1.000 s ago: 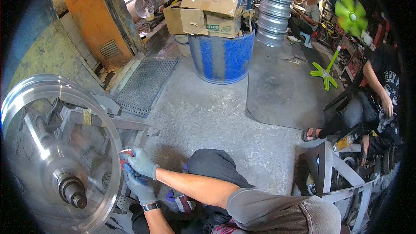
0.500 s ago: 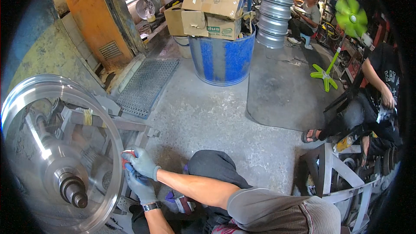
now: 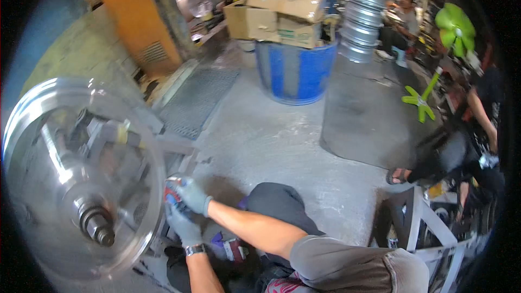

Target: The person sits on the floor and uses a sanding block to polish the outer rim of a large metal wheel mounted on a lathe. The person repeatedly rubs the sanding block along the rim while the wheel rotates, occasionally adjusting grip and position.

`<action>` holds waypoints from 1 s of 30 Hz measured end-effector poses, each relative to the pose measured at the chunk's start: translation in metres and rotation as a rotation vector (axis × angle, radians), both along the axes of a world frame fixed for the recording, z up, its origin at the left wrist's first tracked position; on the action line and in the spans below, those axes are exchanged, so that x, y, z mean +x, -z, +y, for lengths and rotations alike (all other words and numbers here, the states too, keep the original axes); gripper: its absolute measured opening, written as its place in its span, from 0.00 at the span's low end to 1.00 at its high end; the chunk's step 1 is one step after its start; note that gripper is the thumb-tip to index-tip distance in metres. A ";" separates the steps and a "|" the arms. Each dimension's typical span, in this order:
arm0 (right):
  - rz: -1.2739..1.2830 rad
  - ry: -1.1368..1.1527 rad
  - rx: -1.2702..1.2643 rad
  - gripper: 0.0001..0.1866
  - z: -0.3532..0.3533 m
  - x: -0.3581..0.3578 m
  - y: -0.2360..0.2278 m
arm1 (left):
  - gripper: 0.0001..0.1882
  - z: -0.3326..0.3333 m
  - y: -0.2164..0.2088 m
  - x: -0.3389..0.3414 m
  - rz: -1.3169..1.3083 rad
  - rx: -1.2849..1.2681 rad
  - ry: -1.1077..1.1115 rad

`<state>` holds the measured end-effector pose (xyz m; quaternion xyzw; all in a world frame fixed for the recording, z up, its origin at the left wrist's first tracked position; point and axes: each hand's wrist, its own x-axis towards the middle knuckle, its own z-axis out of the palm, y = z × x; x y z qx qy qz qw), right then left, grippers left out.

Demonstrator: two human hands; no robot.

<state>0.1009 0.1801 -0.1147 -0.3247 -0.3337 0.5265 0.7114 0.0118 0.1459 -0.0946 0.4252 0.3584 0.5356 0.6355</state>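
Note:
A shiny metal wheel rim (image 3: 154, 154) is mounted on a spindle with a large nut (image 3: 96, 222) at my left; its inside is a see-through blur. Close against the rim's right edge, my gloved right hand (image 3: 191, 194) is closed on a small red pad-like piece (image 3: 172, 189), its exact kind unclear. Just below, my gloved left hand (image 3: 183, 223), with a watch on the wrist, is closed on the same piece from underneath. Motion blur hides whether the piece touches the rim.
A blue tub (image 3: 296, 76) with cardboard boxes (image 3: 285, 2) stands ahead, beside stacked wheel rims (image 3: 361, 21). A green fan (image 3: 456, 30) is at the right. A co-worker's sandalled foot (image 3: 399, 175) is near a grey metal frame (image 3: 415, 220). A perforated mat (image 3: 198, 103) lies left.
The whole view has shifted, so the surroundings sit farther right in the picture, and it is blurrier. Both hands stay together at the rim's edge with the red piece.

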 end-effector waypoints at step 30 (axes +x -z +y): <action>-0.337 0.304 -0.080 0.13 -0.002 -0.001 -0.012 | 0.21 0.014 0.025 0.005 -0.272 -0.022 -0.030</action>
